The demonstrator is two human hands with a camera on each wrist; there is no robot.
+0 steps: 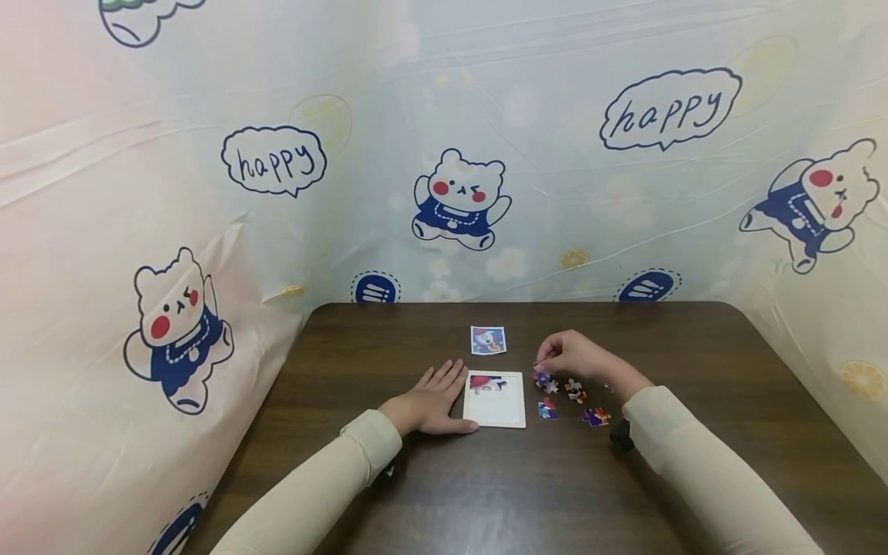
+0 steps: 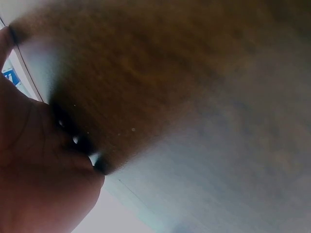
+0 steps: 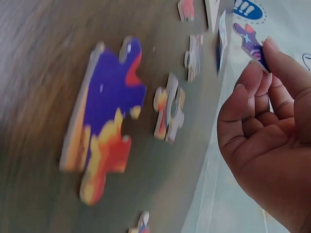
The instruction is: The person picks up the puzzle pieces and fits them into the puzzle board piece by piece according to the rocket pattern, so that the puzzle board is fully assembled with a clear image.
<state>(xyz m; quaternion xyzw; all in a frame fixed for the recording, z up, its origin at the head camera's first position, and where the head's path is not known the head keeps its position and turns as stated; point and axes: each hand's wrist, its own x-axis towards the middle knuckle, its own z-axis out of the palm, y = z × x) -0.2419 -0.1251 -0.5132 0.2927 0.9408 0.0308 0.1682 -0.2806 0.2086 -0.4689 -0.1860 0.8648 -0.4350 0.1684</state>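
Head view: your left hand lies flat, fingers extended, beside the white square tray on the dark brown wood-grain desk; your right hand pinches a purple star-printed jigsaw piece. Assembly looks early: printed pieces cover only the tray's upper part; loose multicoloured pieces remain alongside.

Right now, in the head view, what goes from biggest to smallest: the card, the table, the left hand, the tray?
1. Table
2. Left hand and tray: too alike to rank
3. Card
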